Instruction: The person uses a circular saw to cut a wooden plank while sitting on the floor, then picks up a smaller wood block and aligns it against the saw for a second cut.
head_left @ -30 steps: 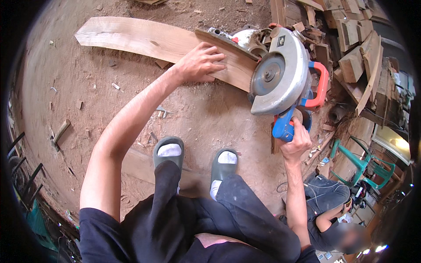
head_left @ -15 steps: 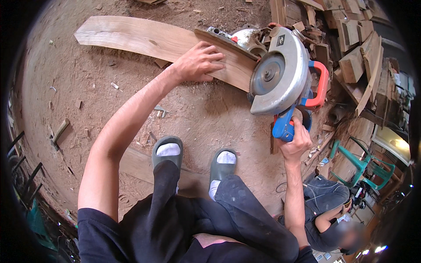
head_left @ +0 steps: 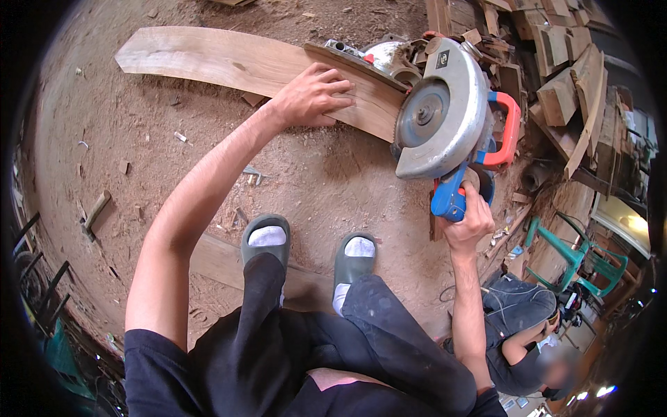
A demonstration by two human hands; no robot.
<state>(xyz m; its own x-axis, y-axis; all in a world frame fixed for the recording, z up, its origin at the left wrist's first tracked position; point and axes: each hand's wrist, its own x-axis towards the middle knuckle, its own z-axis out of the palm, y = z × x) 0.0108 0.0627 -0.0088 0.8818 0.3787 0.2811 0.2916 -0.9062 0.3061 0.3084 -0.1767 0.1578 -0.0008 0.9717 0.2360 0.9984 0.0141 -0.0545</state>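
A long, pale wooden plank (head_left: 201, 59) lies across the base of a miter saw, against its metal fence (head_left: 351, 64). My left hand (head_left: 316, 97) holds the plank near the fence, fingers curled over its top face. To the right of that hand stands the saw's round blade (head_left: 425, 111), under a grey guard (head_left: 462, 104), at the plank's right part. My right hand (head_left: 471, 221) is closed around the saw's blue handle (head_left: 448, 198), with the red carrying handle (head_left: 511, 132) just above. The guard hides where blade and plank meet.
Offcuts (head_left: 556, 97) are piled at the right. A hammer (head_left: 95, 212) lies on the dusty ground at the left. Another plank (head_left: 215, 260) lies by my sandals. Green plastic chairs (head_left: 566, 260) stand at the right, near another person (head_left: 517, 347) low at the right.
The view has shifted very slightly. Both hands keep their places, and the saw head and plank show no clear movement.
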